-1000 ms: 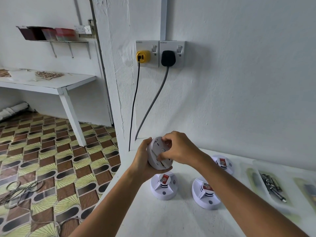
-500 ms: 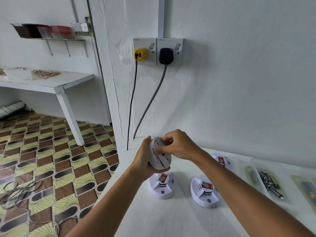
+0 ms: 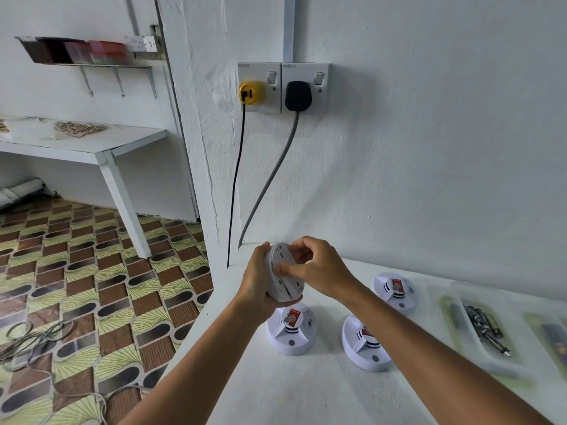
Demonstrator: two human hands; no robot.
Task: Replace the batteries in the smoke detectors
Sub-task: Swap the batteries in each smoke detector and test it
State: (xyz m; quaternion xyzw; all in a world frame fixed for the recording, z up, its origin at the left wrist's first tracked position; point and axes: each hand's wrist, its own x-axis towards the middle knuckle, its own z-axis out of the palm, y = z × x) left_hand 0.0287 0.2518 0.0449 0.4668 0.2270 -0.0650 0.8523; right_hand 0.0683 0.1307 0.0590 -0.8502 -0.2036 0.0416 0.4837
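White round smoke detector (image 3: 283,279), slotted back showing, gripped by left hand (image 3: 256,283) and right hand (image 3: 319,269).

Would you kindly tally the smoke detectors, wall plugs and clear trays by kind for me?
Smoke detectors: 4, one held up in both hands, three on the white table at.
Wall plugs: 2, the yellow plug and the black plug.
Clear trays: 2 in view, at and, the second cut off by the frame edge.
Total: 8.
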